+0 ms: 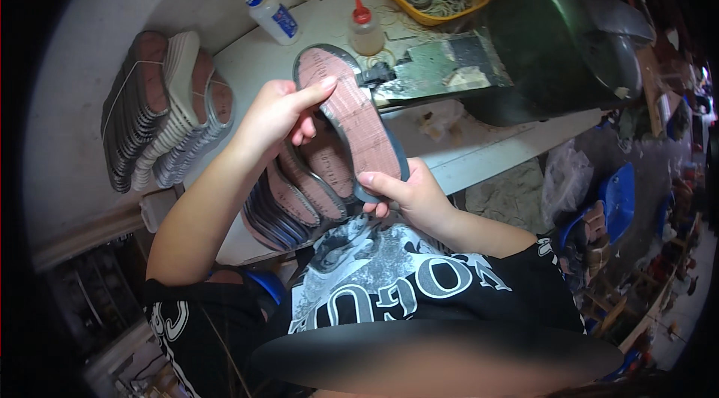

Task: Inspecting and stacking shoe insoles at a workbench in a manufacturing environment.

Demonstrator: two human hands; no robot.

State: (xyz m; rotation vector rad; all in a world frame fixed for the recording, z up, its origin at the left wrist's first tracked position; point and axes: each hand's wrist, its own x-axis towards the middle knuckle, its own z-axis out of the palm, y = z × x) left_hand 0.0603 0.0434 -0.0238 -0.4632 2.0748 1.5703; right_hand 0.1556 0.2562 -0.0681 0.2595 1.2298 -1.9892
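1. Head view, left hand [281, 112]: closed in a pinch on the upper part of a sole [350, 115], thumb on its pink face, fingers curled toward the underside.
2. Right hand [410, 192]: gripping the lower end, thumb on the face, fingertips below the rim.
3. The sole slants between both hands, above the loose soles [288, 196] on the table [494, 145]. Its upper right edge is right at the black fitting [378, 74] — whether they touch, I cannot tell.
4. Step in hand, as I judge it: positioning or checking the sole's rim at that fitting.
5. The next move probably calls for turning the sole with both hands together — steadily, without bending it.
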